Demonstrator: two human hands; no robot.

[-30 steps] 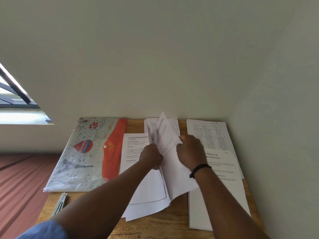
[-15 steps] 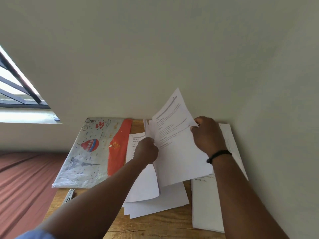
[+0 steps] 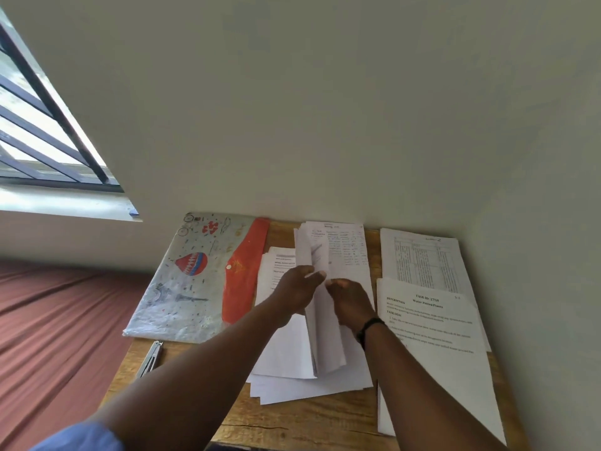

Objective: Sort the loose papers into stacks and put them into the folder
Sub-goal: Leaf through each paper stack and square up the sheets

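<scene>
Head view: both hands, left hand [image 3: 297,289] and right hand [image 3: 349,302], now pinch another white printed sheet [image 3: 325,323] upright beside the patterned grey-and-red plastic folder [image 3: 201,278], sorting unfinished.

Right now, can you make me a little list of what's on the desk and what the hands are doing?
desk: wooden, pushed against the wall
folder: hot-air balloon picture, orange flap, lying closed on the left
middle pile: loose white papers, messy
held sheets: a few pages lifted on edge above the middle pile
left hand: pinching the held sheets
right hand: also gripping them, black band on wrist
right pile: printed pages, a table sheet behind
metal tool: near the desk's left edge, too unclear to name
</scene>
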